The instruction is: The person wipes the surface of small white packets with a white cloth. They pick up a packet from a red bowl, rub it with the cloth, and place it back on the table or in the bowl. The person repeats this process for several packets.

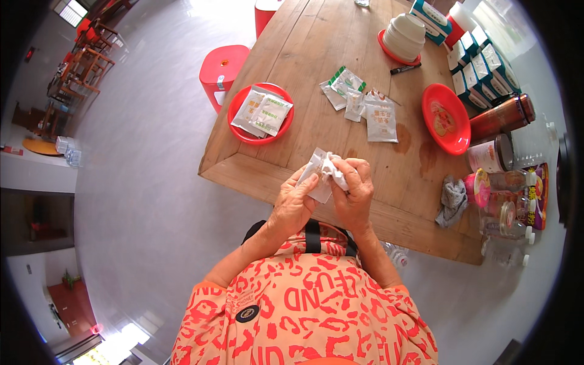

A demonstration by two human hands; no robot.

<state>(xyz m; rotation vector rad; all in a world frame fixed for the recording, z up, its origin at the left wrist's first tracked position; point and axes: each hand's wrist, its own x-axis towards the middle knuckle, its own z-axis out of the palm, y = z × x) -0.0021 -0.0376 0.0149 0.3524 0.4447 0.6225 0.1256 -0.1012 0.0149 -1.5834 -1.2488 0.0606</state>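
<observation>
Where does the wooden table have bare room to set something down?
Bare wood lies between the right hand and grey cloth, and left of the stacked white bowls, beyond the red bowl of packets. Crowded: the right side, with tissue boxes, a red plate and bottles.

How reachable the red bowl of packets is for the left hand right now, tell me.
Probably yes: nothing visible stands between the left hand and the red bowl, though that hand grips a packet it would likely have to release.
</observation>
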